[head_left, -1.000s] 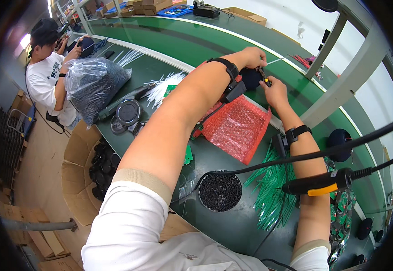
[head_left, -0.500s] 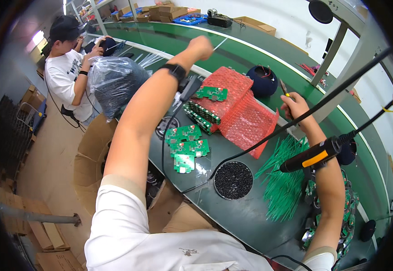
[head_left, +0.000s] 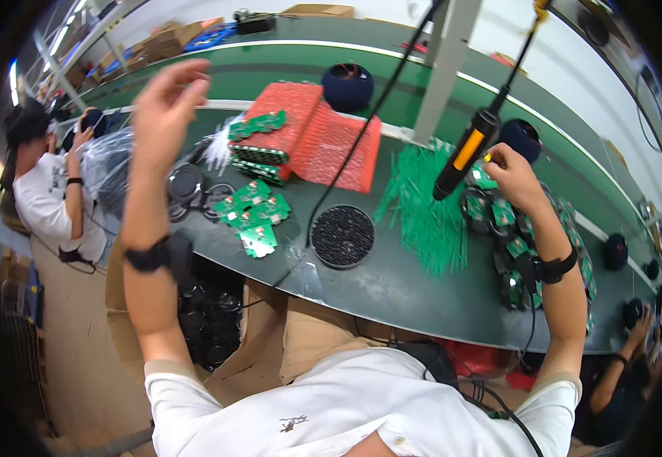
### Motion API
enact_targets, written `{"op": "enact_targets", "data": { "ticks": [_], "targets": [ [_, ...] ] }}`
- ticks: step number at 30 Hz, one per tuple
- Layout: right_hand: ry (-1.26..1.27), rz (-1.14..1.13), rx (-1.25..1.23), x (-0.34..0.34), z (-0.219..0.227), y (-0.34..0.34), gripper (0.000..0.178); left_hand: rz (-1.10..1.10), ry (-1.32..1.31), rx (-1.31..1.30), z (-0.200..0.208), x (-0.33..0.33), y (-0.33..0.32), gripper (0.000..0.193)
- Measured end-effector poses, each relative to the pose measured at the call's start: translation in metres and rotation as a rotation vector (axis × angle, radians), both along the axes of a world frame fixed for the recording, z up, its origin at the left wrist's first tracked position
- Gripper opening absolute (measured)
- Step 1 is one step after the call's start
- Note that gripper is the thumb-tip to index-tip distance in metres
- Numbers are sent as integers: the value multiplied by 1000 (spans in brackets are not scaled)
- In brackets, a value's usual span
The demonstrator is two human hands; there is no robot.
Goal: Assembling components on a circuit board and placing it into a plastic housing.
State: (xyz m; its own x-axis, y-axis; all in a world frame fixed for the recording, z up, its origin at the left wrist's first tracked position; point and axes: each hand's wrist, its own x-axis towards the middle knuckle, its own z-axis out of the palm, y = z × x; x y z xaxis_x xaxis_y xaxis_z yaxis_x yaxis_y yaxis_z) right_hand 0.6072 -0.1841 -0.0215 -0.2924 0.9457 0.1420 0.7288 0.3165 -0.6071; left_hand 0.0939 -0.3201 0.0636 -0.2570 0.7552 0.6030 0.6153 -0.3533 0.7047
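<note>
My left hand [head_left: 169, 107] is raised at the left, above the table, with its fingers apart and nothing visible in them. Closed fingers of my right hand [head_left: 515, 177] grip a small tool, of which little but a yellow bit shows. Beside that hand hangs a black and orange electric screwdriver [head_left: 464, 154]. Long thin green strips [head_left: 426, 217], like cable ties, lie below it. Assemblies with green boards [head_left: 515, 247] are piled under my right forearm. Loose green circuit boards [head_left: 256, 215] lie left of a round dish of small black parts [head_left: 343, 237].
Red bubble wrap [head_left: 340, 152] and stacked boards lie mid-table. Dark blue round units [head_left: 347, 87] stand on the green conveyor [head_left: 285, 67]. A black cable crosses the table. A carton [head_left: 127, 312] of black parts stands low left. Other people work at both sides.
My left hand has moved left from over the conveyor, opened, and no longer shows the thin pale strip. My right hand stays closed, its tool now mostly hidden. The view has turned.
</note>
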Motion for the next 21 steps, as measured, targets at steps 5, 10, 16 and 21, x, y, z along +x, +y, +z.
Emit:
{"op": "enact_targets", "data": {
  "ticks": [5, 10, 16, 21],
  "targets": [
    [-371, -26, 71, -4, -9, -88, 43, -587, 609, 360, 89, 58, -126, 52],
    [-457, -21, 48, -35, -27, -145, 47, -712, 554, 339, 79, 36, -139, 50],
    [-435, -59, 171, -47, -75, -149, 41, -654, 437, 357, 68, 35, -149, 47],
    [-331, -108, 302, -46, -81, -138, 39, -626, 428, 447, 85, 35, -137, 46]
  ]
}}
